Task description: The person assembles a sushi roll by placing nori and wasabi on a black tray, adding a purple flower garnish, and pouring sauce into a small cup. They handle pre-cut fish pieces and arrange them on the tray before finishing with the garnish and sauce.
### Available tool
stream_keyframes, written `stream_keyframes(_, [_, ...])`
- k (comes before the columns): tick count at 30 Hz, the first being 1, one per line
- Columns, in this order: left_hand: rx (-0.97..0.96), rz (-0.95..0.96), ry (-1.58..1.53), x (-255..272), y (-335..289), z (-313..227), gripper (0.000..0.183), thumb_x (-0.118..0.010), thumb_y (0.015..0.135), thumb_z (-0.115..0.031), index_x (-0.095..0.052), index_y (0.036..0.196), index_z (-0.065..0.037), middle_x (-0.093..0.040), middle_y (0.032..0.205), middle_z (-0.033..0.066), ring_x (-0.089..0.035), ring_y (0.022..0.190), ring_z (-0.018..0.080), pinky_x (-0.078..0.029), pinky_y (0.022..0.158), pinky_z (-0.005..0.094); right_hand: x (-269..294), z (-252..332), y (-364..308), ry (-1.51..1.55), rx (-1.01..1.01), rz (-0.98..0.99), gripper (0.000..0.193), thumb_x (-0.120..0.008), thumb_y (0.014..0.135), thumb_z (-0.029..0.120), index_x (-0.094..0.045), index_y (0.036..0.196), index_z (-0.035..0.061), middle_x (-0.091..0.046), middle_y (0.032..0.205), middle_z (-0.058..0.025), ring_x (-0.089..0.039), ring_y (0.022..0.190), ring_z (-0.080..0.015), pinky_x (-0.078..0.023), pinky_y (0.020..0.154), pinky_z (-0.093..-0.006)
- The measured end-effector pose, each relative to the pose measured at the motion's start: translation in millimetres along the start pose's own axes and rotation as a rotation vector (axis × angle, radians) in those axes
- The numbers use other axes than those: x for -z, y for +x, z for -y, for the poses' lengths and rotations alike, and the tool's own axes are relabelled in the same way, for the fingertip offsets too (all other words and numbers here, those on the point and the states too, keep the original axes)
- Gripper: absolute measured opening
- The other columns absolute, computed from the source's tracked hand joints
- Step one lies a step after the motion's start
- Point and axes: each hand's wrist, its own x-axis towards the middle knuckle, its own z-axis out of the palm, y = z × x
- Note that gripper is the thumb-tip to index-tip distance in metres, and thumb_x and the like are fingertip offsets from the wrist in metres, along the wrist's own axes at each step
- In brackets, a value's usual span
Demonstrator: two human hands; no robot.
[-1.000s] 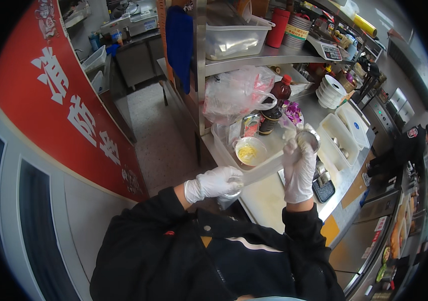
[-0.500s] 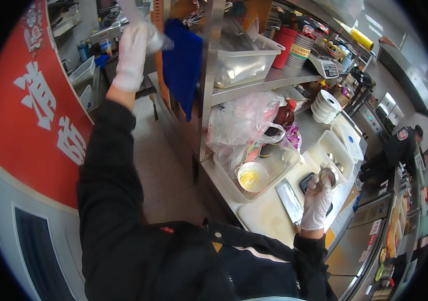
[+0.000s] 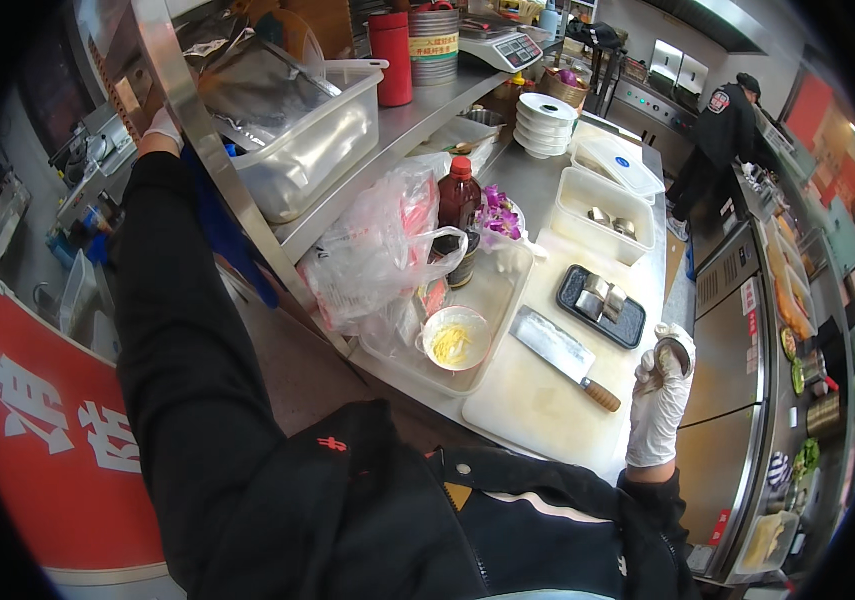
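Note:
My right hand (image 3: 655, 415), in a white glove, is closed around a small round metal ring or cup (image 3: 674, 356) to the right of the cutting board. My left arm reaches up along the shelf post; the gloved left hand (image 3: 164, 130) is partly hidden behind that post, next to a blue cloth (image 3: 237, 240), and its fingers do not show. Similar small metal pieces (image 3: 600, 298) sit in a black tray (image 3: 631, 330). A cleaver (image 3: 554, 345) with a wooden handle lies on the white cutting board (image 3: 537, 412).
A clear tub (image 3: 602, 245) holds more metal pieces. Left of the board, a tray (image 3: 507, 322) carries a white bowl (image 3: 465, 362) of yellow shreds, a plastic bag (image 3: 377, 250) and a red-capped bottle (image 3: 460, 195). A steel shelf (image 3: 417, 125) stands above. Another person (image 3: 727, 125) works at the far right.
My left hand has gone from raised in the open to further left, behind the shelf post. The view has turned toward the counter. My right hand still grips the metal piece.

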Motion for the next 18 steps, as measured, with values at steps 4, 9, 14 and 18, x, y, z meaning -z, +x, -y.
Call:
stream_keyframes(4, [-0.016,0.043,0.019,13,-5,2,0.041,-0.054,0.098,-0.031,-0.056,0.126,0.000,-0.067,0.110,0.0184,-0.064,0.107,0.0334,-0.050,0.091,0.0383,3,-2,-2,-0.024,-0.057,-0.056,0.027,-0.060,0.098,0.011,-0.055,0.124,0.0062,-0.063,0.111,-0.0077,-0.052,0.071,-0.0080,-0.043,0.059,-0.0172])
stream_keyframes(9, [-0.046,0.086,0.064,25,-14,15,0.045,-0.054,0.099,-0.034,-0.055,0.129,0.000,-0.066,0.114,0.0191,-0.063,0.108,0.0332,-0.050,0.092,0.0378,20,-2,2,-0.101,-0.246,0.042,0.036,-0.065,0.093,0.016,-0.055,0.126,0.0082,-0.064,0.111,-0.0075,-0.055,0.073,-0.0101,-0.043,0.057,-0.0179])
stream_keyframes(14, [-0.094,0.120,0.124,39,-22,42,0.050,-0.053,0.099,-0.037,-0.054,0.133,-0.001,-0.065,0.118,0.0197,-0.063,0.110,0.0330,-0.049,0.094,0.0373,46,-10,15,-0.062,-0.379,0.085,0.040,-0.066,0.091,0.018,-0.058,0.128,0.0051,-0.064,0.118,-0.0043,-0.057,0.083,-0.0099,-0.048,0.067,-0.0207])
stream_keyframes(18, [-0.149,0.140,0.184,81,-31,35,0.053,-0.053,0.100,-0.039,-0.052,0.136,-0.001,-0.064,0.121,0.0202,-0.063,0.112,0.0329,-0.049,0.096,0.0369,81,-7,18,-0.104,-0.411,0.171,0.042,-0.060,0.092,0.011,-0.053,0.133,0.0021,-0.064,0.115,-0.0082,-0.063,0.085,-0.0119,-0.053,0.068,-0.0228])
